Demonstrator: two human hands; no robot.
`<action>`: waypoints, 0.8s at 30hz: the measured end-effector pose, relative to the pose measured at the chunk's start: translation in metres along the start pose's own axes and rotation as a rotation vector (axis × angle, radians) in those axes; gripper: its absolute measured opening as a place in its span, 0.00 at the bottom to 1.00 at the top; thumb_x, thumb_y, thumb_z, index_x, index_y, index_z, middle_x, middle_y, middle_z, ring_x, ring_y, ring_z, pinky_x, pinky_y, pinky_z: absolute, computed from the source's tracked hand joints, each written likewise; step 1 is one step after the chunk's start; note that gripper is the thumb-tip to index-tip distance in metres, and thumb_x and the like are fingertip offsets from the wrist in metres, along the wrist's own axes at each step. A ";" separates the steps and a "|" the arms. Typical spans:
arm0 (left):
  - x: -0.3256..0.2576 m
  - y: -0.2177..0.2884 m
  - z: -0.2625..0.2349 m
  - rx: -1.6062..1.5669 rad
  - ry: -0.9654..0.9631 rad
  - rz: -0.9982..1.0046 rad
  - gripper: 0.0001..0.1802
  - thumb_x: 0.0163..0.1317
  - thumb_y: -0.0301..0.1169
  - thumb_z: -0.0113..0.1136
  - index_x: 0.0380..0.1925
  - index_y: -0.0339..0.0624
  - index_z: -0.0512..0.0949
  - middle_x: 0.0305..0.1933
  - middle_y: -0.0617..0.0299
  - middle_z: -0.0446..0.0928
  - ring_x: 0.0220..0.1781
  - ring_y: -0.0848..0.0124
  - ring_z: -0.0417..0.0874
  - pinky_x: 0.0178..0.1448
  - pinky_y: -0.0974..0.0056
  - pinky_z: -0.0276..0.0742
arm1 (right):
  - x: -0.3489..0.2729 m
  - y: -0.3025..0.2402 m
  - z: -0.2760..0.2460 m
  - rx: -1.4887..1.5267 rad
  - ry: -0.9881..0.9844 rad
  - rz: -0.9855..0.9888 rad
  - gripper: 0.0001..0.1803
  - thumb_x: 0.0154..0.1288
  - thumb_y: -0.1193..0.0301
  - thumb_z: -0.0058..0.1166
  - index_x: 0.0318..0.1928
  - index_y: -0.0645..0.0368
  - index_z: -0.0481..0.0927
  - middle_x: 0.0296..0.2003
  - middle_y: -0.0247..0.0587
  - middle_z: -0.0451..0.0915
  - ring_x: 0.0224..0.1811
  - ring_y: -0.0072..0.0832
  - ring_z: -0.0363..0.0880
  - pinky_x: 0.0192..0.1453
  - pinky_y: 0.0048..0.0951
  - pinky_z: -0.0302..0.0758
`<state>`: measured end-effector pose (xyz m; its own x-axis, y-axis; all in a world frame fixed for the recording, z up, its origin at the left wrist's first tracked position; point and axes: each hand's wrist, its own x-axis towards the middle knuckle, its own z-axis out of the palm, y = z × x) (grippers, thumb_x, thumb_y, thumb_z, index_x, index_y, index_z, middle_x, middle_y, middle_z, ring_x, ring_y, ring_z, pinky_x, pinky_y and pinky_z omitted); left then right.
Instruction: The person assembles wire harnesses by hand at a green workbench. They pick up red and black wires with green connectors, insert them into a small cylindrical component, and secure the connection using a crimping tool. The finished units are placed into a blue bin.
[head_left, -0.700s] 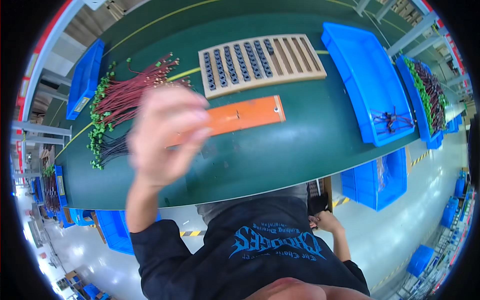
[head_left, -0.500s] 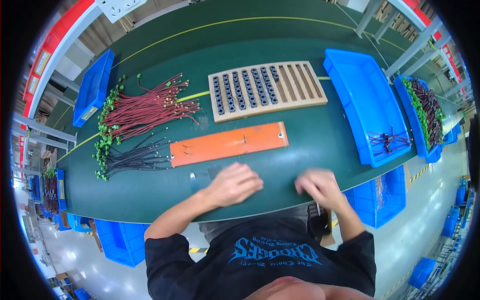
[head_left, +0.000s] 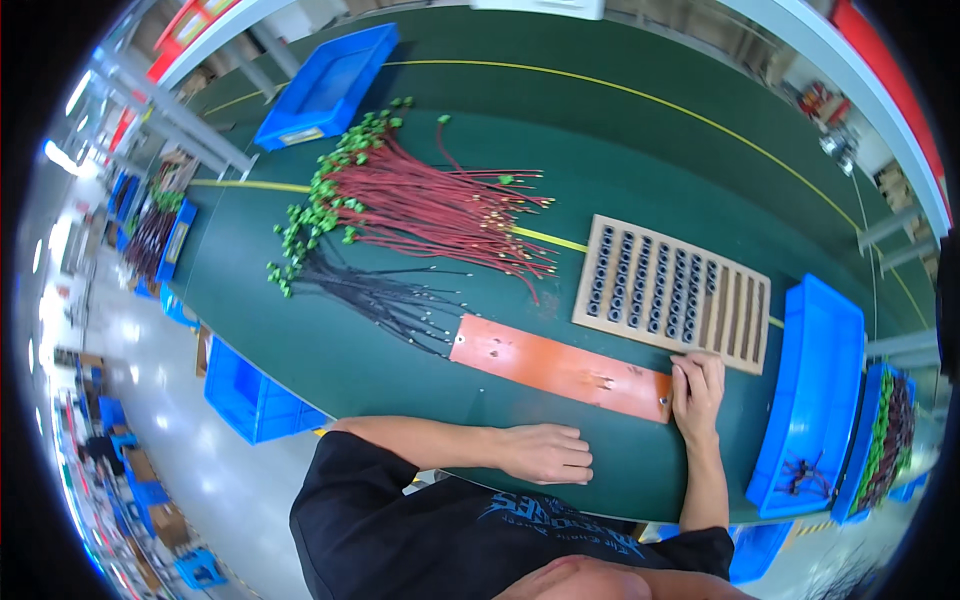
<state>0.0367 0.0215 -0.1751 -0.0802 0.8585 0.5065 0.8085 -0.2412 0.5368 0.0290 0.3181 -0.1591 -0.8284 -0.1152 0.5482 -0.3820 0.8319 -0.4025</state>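
- Currently, the right hand point(head_left: 698, 395) is resting, fingers bent, at the right end of the orange board point(head_left: 560, 368), which is lying on the tabletop point(head_left: 350, 370) between the black cables point(head_left: 370, 295) and that hand.
- The left hand point(head_left: 548, 453) is lying loosely curled near the tabletop's front edge.
- Ideally, the right fingers would be pressing lightly and evenly, so the board would not be sliding toward the cable tips.
- Both palms are facing away, so whether either is holding something small, I cannot tell.
- The right fingers are obscuring their own contact with the board.
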 end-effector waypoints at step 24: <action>-0.189 -0.052 -0.186 0.830 0.543 -0.849 0.03 0.63 0.23 0.66 0.35 0.38 0.81 0.40 0.56 0.80 0.46 0.55 0.79 0.52 0.55 0.73 | -0.003 0.002 -0.002 0.127 0.085 0.028 0.03 0.65 0.77 0.65 0.38 0.64 0.85 0.39 0.45 0.81 0.43 0.43 0.81 0.50 0.39 0.77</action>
<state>-0.0984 -0.2123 -0.1737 -0.8064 0.2660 0.5281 0.4908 0.7993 0.3468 0.0315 0.3209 -0.1595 -0.8038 -0.0425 0.5934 -0.4126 0.7583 -0.5047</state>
